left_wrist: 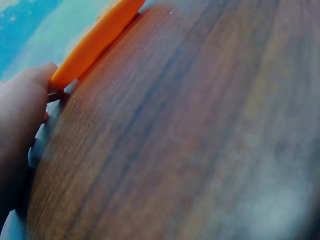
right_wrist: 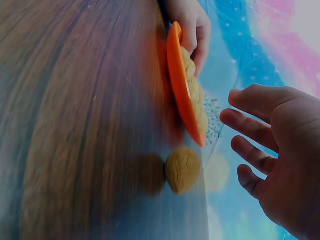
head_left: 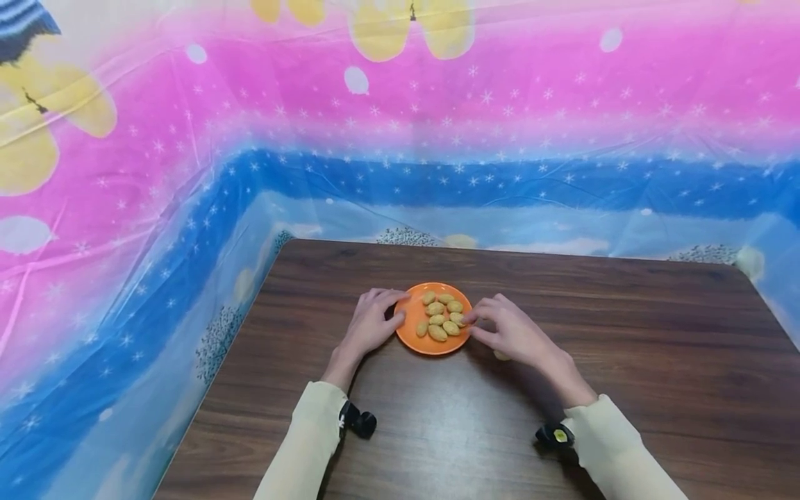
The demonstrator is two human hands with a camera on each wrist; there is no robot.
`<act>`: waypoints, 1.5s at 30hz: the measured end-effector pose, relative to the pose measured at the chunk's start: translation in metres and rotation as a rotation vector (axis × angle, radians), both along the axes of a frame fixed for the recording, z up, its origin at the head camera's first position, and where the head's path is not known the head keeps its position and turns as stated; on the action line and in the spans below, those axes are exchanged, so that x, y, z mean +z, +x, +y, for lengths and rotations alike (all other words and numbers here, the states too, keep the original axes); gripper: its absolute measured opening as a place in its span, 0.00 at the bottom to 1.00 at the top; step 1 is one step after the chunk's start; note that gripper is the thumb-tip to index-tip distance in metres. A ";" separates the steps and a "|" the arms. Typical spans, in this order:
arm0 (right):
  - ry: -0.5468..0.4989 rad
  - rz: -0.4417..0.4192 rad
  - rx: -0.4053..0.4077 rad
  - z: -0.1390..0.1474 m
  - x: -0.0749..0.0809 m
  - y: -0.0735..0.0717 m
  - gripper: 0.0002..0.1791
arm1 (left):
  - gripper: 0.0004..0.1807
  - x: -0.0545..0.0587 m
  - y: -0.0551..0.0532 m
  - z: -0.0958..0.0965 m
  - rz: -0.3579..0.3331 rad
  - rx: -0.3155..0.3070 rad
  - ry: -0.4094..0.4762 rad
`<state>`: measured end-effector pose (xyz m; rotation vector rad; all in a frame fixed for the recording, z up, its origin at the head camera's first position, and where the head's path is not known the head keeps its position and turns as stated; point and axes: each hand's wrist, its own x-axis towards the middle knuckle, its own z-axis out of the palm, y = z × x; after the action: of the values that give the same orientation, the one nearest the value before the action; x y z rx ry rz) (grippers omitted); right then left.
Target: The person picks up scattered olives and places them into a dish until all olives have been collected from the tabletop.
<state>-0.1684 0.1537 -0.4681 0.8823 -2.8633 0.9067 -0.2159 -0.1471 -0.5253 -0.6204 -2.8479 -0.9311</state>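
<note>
An orange plate (head_left: 412,339) bears several tan, oval, walnut-like nuts, mostly toward its right side. My left hand (head_left: 371,323) holds the plate's left rim, with thumb and forefinger on its edge. In the left wrist view the thumb (left_wrist: 42,75) meets the orange rim. My right hand (head_left: 509,330) is at the plate's right edge, fingers loosely bent and fingertips close to the nuts there. The right wrist view shows this hand (right_wrist: 280,145) holding nothing. A single wrinkled tan nut (right_wrist: 183,170) lies on the table beside the plate, mostly hidden under the right hand in the head view.
The plate stands on a dark wood-grain table (head_left: 600,312) with rounded far corners. A pink and blue patterned cloth (head_left: 531,111) hangs behind the table and along its left side. Dark wrist cameras sit at both pale sleeves (head_left: 306,430).
</note>
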 end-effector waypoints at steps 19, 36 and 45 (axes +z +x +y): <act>0.052 -0.043 0.013 0.033 -0.013 0.011 0.12 | 0.20 0.000 0.000 0.000 0.001 0.004 -0.002; 0.076 -0.116 0.105 0.058 -0.022 0.013 0.16 | 0.21 0.000 0.000 0.000 0.003 0.004 -0.007; 0.103 -0.134 0.130 0.062 -0.026 0.011 0.16 | 0.20 0.000 0.001 0.000 0.011 0.006 -0.006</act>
<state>-0.1571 0.2157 -0.4938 1.0684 -3.0209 0.8673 -0.2152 -0.1471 -0.5252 -0.6151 -2.8425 -0.9154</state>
